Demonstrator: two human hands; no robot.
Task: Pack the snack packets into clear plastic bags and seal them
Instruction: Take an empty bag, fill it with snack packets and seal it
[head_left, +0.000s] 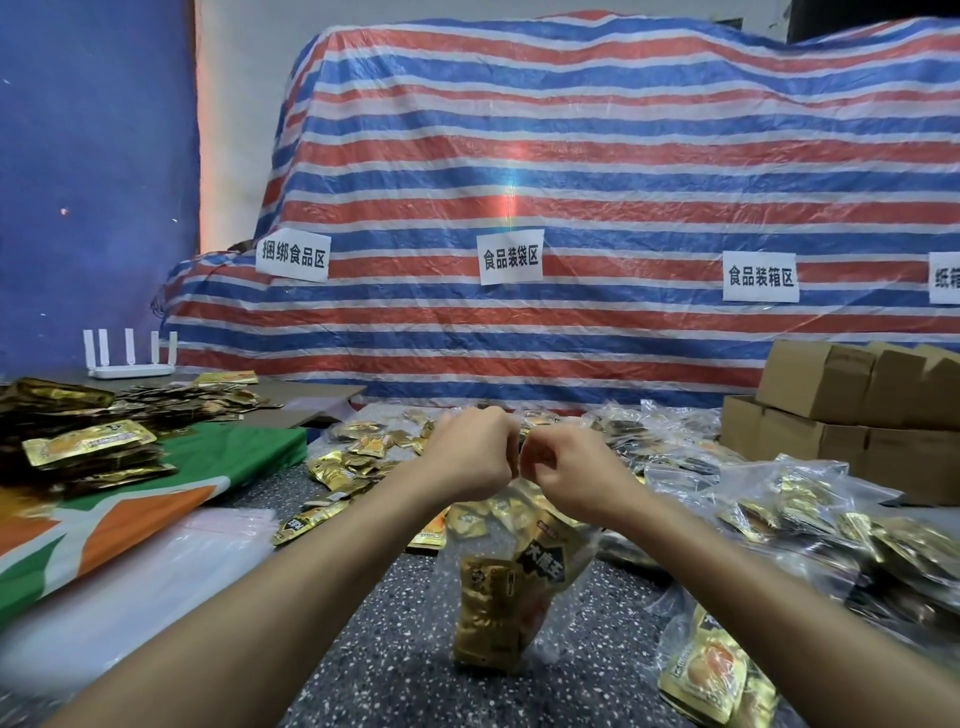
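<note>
A clear plastic bag (511, 582) filled with gold snack packets hangs upright over the speckled table (395, 670). My left hand (470, 452) and my right hand (563, 467) meet at the bag's top edge, knuckles almost touching, and each pinches that edge. The bag's mouth is hidden behind my fingers. Loose gold packets (348, 467) lie scattered behind my hands.
A heap of gold packets (88, 447) sits on a green and orange sheet (130, 514) at left, beside a stack of empty clear bags (135, 577). Filled bags (810, 525) pile up at right, below brown cartons (852, 410). A striped tarp (571, 208) closes the back.
</note>
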